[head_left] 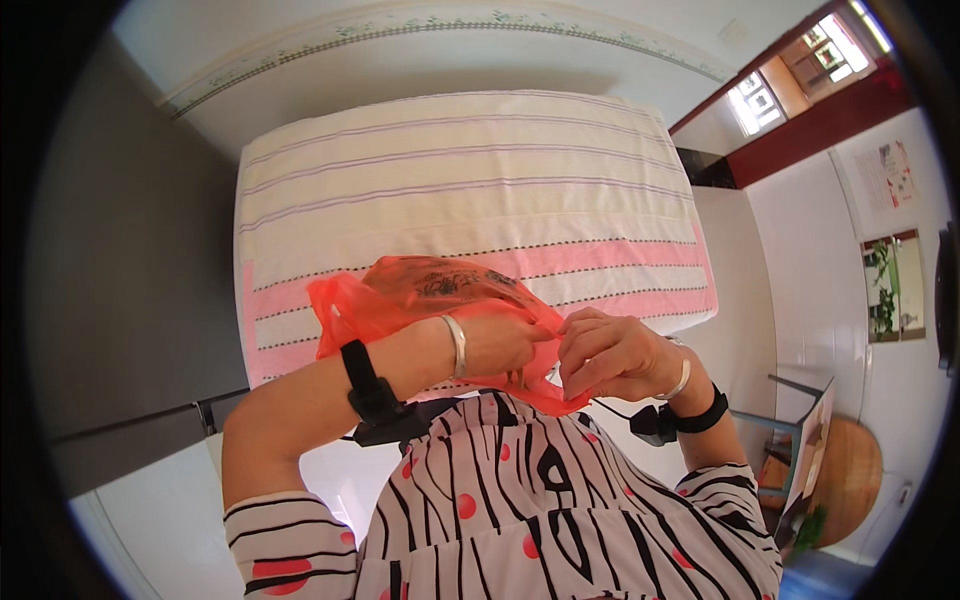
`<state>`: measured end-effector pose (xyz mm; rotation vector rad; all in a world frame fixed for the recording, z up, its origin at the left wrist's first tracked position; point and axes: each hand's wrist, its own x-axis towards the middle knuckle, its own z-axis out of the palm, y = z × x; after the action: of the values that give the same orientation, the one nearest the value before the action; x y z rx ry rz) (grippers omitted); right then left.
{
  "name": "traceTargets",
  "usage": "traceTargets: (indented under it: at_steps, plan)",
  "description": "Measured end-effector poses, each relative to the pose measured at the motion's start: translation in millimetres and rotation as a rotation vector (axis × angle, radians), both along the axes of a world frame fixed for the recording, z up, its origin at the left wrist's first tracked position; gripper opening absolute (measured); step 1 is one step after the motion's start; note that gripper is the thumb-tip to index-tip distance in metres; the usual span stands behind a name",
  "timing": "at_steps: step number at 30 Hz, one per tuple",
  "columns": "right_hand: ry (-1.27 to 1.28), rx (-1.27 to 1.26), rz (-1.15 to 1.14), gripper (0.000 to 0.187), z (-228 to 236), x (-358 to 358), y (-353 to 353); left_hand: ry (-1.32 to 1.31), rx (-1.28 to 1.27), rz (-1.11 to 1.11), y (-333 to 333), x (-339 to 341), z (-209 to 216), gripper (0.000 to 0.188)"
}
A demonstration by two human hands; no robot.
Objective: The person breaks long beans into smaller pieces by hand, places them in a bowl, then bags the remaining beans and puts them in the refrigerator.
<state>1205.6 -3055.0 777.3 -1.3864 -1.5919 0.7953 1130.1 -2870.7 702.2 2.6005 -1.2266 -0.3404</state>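
Note:
A thin red plastic bag (400, 295) with dark print lies crumpled over the near edge of a cloth-covered table, close to my body. My right hand (620, 358) pinches the edge of the bag between thumb and fingers. Right beside it, my left hand (497, 343) is closed on the bag, its fingertips partly hidden behind the red film. Beneath my left hand a small brownish bit shows at the bag, too small to name. What the bag holds, if anything, cannot be made out.
A striped cream and pink cloth (460, 190) covers the table, which stands near a white wall. A dark grey panel (140, 250) rises at the left. To the right are a metal-framed chair (790, 440) and a round wooden surface (850, 470).

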Motion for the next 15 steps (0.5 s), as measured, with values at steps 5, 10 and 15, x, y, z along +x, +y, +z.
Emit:
traceTargets:
  at_steps: [5,10,15]
  plan:
    - [0.034,0.045,-0.097,0.008,-1,-7,-6,0.076,0.115,-0.16,8,13,-1,0.011]
    - [0.064,0.038,-0.128,0.008,-4,-16,-14,0.399,0.115,-0.049,10,13,12,0.012]
    - [0.035,0.033,-0.118,0.014,-6,-23,-14,0.76,-0.259,0.236,24,8,-10,0.009]
